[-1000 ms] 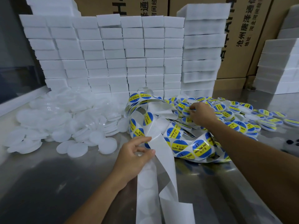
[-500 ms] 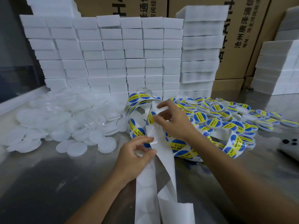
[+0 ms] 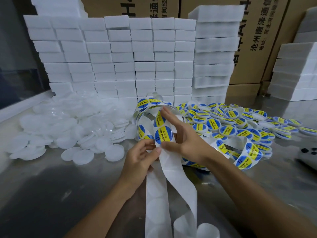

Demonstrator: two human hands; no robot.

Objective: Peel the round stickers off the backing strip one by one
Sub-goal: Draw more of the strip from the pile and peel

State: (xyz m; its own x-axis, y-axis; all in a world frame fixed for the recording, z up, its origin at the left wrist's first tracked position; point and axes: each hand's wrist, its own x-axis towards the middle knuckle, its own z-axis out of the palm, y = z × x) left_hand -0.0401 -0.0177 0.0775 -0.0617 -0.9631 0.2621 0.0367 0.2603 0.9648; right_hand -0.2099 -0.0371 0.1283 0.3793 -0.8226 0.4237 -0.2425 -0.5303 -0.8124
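A white backing strip runs from the table centre down toward me, its lower part bare of stickers. My left hand pinches the strip just below a round blue and yellow sticker. My right hand holds that sticker's lower edge with thumb and fingers, the other fingers stretched up along the strip. More stickers sit on the strip's coiled part behind my hands.
A heap of plain white round lids lies at the left. Lids with stickers on them pile up at the right. Stacked white foam blocks and cardboard boxes line the back. A phone lies at the right edge.
My right hand came back from the pile of stickered lids to the strip and now grips the lowest sticker. My left hand kept its pinch on the strip.
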